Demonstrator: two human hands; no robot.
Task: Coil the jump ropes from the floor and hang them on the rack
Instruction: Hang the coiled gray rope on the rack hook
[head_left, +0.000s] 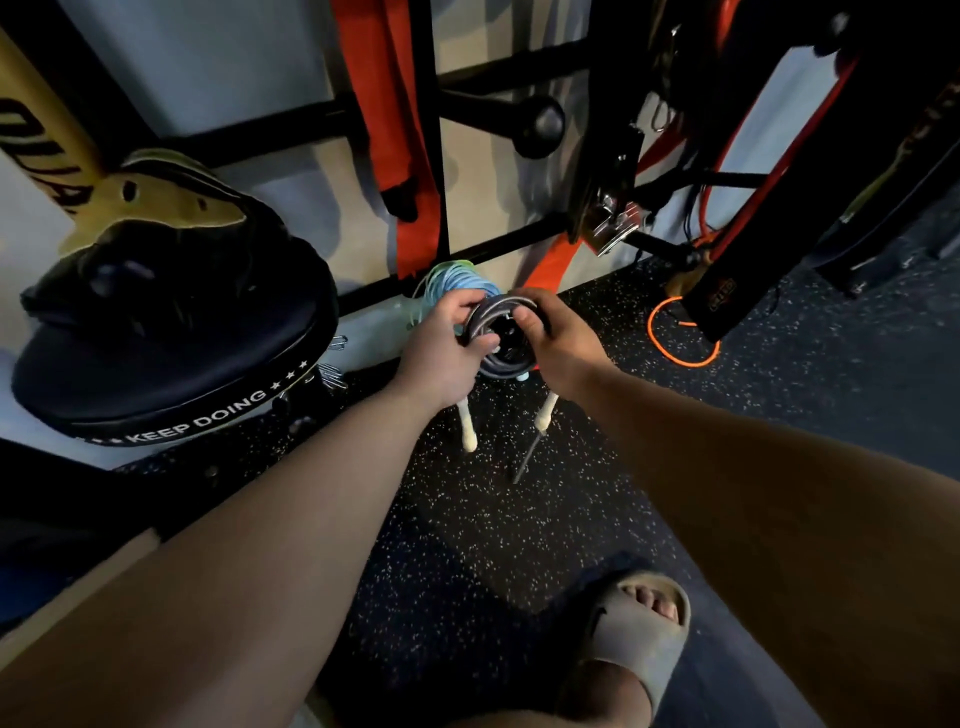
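A coiled grey jump rope (496, 322) sits between both hands at the low end of the black wall rack (519, 244). My left hand (449, 343) grips the coil's left side and my right hand (558, 340) grips its right side. Two pale handles (467, 426) hang down below the coil, one with a thin dark tip. Just behind it, a coil of light blue and green rope (454, 283) hangs on a rack peg. The peg itself is hidden by the ropes and my fingers.
A black and gold padded mitt (171, 332) lettered "KEEP DOING" hangs at left. Orange bands (410, 171) and black straps (810, 197) hang from the rack. An orange cord loop (683, 338) lies on the speckled floor. My sandalled foot (636, 623) stands at bottom right.
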